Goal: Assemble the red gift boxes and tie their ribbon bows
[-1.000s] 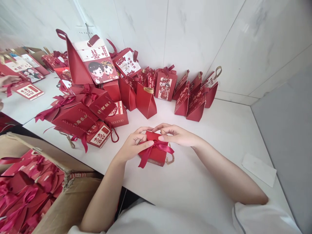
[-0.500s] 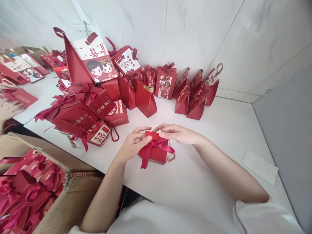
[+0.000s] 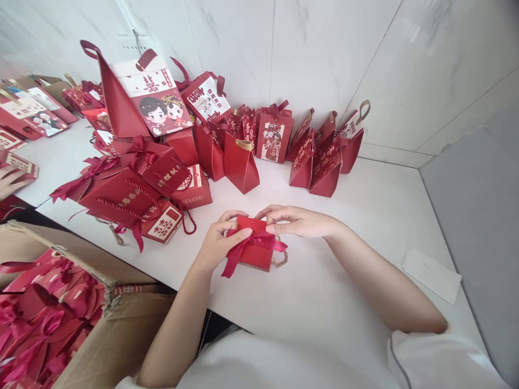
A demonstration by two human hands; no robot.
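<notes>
A small red gift box (image 3: 256, 258) lies on the white table in front of me, tied with a magenta ribbon bow (image 3: 259, 239). A twisted gold cord handle (image 3: 280, 259) sticks out at its right side. My left hand (image 3: 223, 240) grips the box's left side, thumb pressed on top beside the bow and fingers behind. At the far right corner my right hand (image 3: 295, 221) is closed, thumb and fingertips on the box's edge by the ribbon. The fingertips behind the box are partly hidden.
Red gift boxes (image 3: 121, 194) crowd the table to the left, with upright red bags (image 3: 243, 162) along the wall. A cardboard carton (image 3: 117, 329) full of ribboned boxes stands at lower left. Another person's hand (image 3: 10, 181) is at far left. A white card (image 3: 432, 275) lies right.
The box and both hands have shifted slightly left in view, and the box has turned a little. At far left, the other person's hand has moved lower, now by a different box.
</notes>
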